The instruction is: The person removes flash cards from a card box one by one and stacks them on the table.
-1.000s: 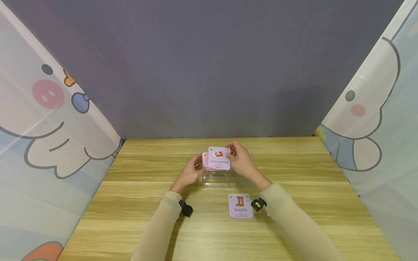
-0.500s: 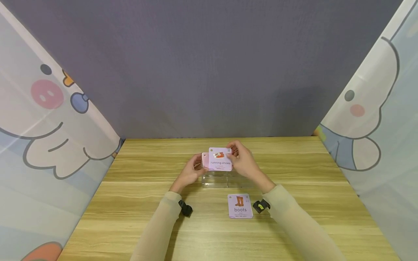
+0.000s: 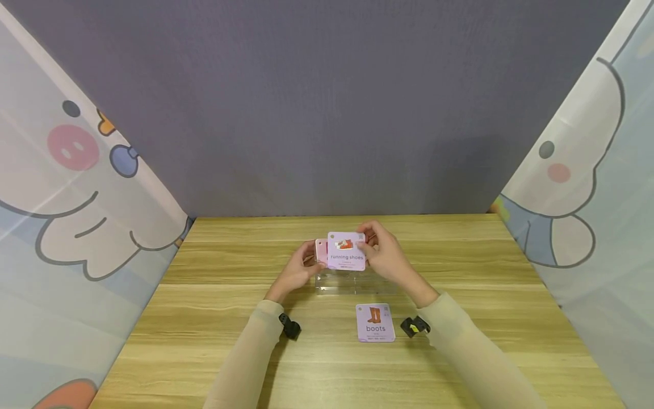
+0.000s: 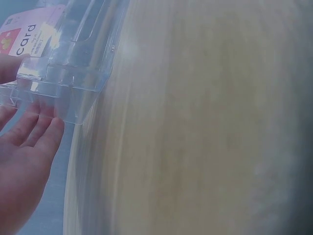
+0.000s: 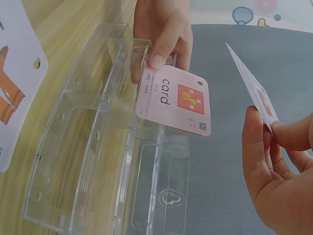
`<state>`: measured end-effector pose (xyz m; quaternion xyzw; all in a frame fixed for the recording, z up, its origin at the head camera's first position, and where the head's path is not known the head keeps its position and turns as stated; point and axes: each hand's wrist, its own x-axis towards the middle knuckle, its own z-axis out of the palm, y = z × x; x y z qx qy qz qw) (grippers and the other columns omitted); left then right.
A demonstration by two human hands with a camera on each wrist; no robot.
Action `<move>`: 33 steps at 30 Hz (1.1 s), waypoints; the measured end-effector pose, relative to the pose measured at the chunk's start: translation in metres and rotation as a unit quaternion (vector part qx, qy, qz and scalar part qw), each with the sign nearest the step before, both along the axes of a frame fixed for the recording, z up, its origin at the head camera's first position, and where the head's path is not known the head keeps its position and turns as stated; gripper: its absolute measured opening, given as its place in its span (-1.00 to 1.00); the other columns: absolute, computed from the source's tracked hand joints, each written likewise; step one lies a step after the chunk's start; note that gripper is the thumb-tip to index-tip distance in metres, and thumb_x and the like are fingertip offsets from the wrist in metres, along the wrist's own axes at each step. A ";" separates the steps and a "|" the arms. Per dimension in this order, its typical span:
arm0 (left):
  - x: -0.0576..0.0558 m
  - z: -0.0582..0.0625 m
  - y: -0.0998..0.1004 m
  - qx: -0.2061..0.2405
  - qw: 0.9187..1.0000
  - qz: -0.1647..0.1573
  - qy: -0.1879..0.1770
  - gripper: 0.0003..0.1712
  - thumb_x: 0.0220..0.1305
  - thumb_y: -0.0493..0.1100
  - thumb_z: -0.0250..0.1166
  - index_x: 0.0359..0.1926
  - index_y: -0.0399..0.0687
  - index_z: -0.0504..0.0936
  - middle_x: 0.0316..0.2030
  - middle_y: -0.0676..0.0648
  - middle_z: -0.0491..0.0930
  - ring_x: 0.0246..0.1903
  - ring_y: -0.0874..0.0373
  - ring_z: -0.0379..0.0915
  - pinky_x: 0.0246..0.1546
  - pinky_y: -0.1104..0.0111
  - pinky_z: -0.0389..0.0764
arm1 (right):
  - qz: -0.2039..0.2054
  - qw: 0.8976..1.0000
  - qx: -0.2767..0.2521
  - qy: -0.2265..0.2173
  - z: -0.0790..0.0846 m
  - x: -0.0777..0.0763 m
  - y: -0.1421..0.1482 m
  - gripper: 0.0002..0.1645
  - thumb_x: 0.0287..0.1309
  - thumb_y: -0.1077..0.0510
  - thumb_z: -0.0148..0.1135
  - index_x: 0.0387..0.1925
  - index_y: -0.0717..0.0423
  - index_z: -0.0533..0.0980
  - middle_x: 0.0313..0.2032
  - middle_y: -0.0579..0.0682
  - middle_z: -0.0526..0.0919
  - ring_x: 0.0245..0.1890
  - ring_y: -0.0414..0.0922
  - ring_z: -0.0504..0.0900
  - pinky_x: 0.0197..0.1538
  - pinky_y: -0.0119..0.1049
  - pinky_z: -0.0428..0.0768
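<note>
My right hand (image 3: 385, 258) pinches the right edge of a lilac "running shoes" card (image 3: 346, 259) between thumb and fingers. In the right wrist view this card stands edge-on, apart from the rack. My left hand (image 3: 298, 271) holds the left end of a clear plastic card rack (image 5: 171, 198), thumb in front and fingers behind. A pink "card" card (image 5: 177, 100) stands in the rack's back row, its lower edge by my left thumb. From the head view, the running shoes card covers most of it.
A lilac "boots" card (image 3: 375, 324) lies flat on the wooden table (image 3: 204, 341), in front of the rack. Behind the table rises a grey panel (image 3: 327, 113). Cartoon-printed curtains (image 3: 76, 238) hang at both sides. Each wrist carries a small black camera (image 3: 290, 327).
My right hand has shifted slightly right and toward me with the running shoes card, showing a little more of the pink card behind. The left hand stays in place.
</note>
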<state>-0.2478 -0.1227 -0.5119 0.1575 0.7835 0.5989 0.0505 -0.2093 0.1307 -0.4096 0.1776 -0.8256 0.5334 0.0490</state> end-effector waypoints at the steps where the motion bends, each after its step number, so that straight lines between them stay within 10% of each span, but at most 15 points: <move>1: 0.000 0.000 0.000 0.000 1.000 -0.001 0.000 -0.25 0.26 -0.39 0.37 0.42 -0.32 0.29 0.25 -0.35 0.44 0.32 -0.27 0.32 0.45 -0.05 0.29 | 0.002 1.000 0.000 0.002 0.000 0.001 0.001 -0.68 0.32 0.44 0.20 0.07 0.22 0.45 -0.21 0.16 0.52 -0.35 -0.03 0.51 -0.56 -0.31 0.66; 33: -0.002 -0.004 -0.001 -0.013 1.000 -0.002 0.012 -0.29 0.29 -0.38 0.35 0.41 -0.31 0.29 0.24 -0.30 0.47 0.30 -0.21 0.36 0.43 -0.01 0.34 | 0.015 1.000 -0.002 0.002 0.001 0.024 0.017 -0.69 0.33 0.43 0.20 0.06 0.24 0.44 -0.21 0.14 0.50 -0.35 -0.02 0.52 -0.56 -0.24 0.68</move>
